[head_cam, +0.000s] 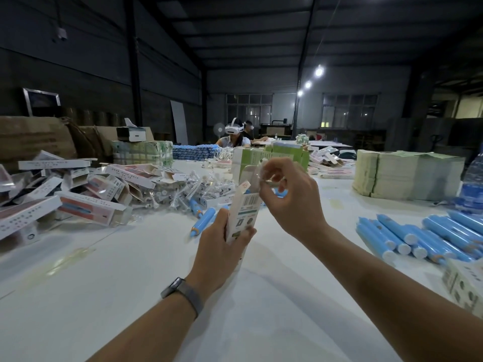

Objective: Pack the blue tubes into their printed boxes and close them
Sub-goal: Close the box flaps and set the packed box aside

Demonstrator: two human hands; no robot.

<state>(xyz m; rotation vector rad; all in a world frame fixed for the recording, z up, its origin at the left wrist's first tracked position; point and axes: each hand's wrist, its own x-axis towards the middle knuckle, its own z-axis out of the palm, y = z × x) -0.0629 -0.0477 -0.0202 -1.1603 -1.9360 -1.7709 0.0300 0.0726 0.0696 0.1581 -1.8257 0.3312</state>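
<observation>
My left hand (pixel 222 239) grips the lower part of a printed box (pixel 241 212), fingers and thumb curled round its narrow sides, holding it nearly upright above the tabletop (pixel 130 296). The box's top flap (pixel 249 173) stands open. My right hand (pixel 290 197) is over that open end, fingers curled and pinching something small and clear at the mouth of the box; it is too blurred for me to say what it is. A bit of blue shows between my right fingers, but I cannot tell whether it is a tube. A watch (pixel 173 286) with a grey band sits on my left wrist.

Just beyond the box, a few loose blue tubes (pixel 203 220) with orange tips lie on the tabletop. To my right, a pile of blue tubes with white caps (pixel 418 236) lies side by side, and a printed box (pixel 465 286) sits near the right edge in front of them. Behind them is a stack of flat greenish sheets (pixel 407 173), and a water bottle (pixel 474 184) stands at the far right.

To my left is a jumble of pink-and-white boxes (pixel 86 202), many with open ends, and a heap of small clear-wrapped items (pixel 188 189). Green-and-white boxes (pixel 274 155) stand behind my hands. Across the tabletop sits a person wearing a white headset (pixel 234 129).
</observation>
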